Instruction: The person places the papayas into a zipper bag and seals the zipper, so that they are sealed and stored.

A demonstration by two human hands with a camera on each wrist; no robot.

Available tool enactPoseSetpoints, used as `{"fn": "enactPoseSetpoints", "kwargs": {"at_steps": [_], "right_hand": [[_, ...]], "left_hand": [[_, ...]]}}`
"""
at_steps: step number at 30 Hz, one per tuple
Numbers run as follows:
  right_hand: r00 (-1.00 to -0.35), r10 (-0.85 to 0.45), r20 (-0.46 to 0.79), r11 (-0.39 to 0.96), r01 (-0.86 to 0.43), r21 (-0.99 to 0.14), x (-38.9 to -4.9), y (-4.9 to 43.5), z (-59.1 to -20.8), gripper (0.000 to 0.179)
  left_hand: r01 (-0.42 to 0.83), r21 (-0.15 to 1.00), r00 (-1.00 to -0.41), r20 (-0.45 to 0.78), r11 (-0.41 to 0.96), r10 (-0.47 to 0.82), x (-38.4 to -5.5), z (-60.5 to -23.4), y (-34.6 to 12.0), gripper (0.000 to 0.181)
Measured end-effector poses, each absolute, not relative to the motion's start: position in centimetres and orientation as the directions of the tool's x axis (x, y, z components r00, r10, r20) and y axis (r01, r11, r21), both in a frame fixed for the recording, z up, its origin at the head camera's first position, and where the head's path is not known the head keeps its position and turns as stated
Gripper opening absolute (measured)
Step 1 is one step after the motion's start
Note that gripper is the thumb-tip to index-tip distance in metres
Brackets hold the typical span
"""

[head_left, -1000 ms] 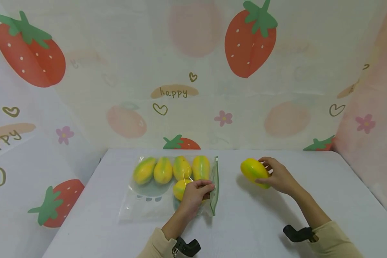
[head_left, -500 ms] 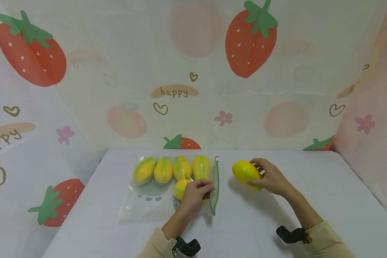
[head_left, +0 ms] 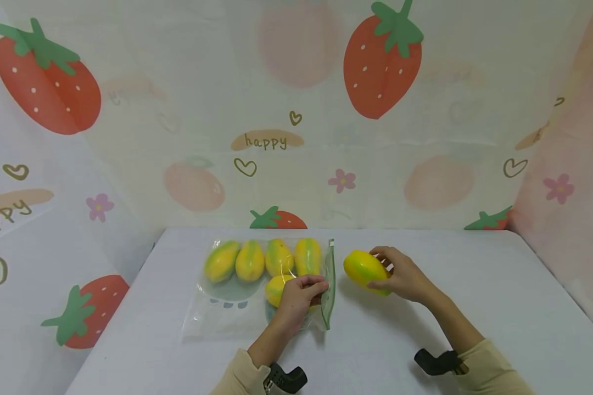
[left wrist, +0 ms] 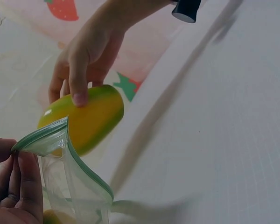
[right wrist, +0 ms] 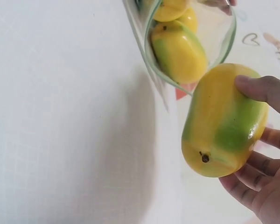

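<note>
My left hand [head_left: 296, 302] pinches the upper edge of a clear zip bag [head_left: 207, 321] beside its green zip strip [head_left: 330, 291]. In the left wrist view the bag's mouth gapes, and thumb and fingers [left wrist: 25, 182] grip its rim. Several yellow-green papayas [head_left: 249, 261] lie inside, one partly hidden behind that hand. My right hand [head_left: 400, 274] holds another yellow papaya [head_left: 363, 269] above the table, just right of the bag mouth. The right wrist view shows this papaya's [right wrist: 224, 121] stem end, with the thumb on one side and fingers round the other.
A white cloth covers the table [head_left: 375, 351]. Behind it stands a backdrop [head_left: 385, 192] printed with strawberries, hearts and flowers. Black wrist cameras [head_left: 289, 378] sit on both wrists, at the ends of beige sleeves [head_left: 494, 370].
My right hand has moved left and slightly nearer to me with the papaya, closing in on the bag mouth. My left hand and the bag have stayed in place.
</note>
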State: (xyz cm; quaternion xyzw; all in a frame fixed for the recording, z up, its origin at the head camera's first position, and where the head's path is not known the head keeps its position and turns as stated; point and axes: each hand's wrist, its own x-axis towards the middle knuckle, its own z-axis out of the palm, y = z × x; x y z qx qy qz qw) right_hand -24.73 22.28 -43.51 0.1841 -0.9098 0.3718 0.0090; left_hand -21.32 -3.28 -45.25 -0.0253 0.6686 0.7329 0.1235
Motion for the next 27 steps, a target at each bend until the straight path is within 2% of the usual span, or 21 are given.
{"fn": "enactPoseSetpoints", "kwargs": {"at_steps": [13, 27], "right_hand": [[-0.914, -0.376, 0.153, 0.644, -0.376, -0.666, -24.6, 20.8, -44.0, 0.060], [-0.896, -0.433, 0.097, 0.659, -0.389, -0.644, -24.2, 19.3, -44.3, 0.061]], "left_hand": [[-0.205, 0.975, -0.971, -0.192, -0.080, 0.143, -21.3, -45.4, -3.3, 0.031], [-0.205, 0.975, -0.972, -0.193, -0.084, 0.136, -21.3, -45.3, -3.2, 0.028]]}}
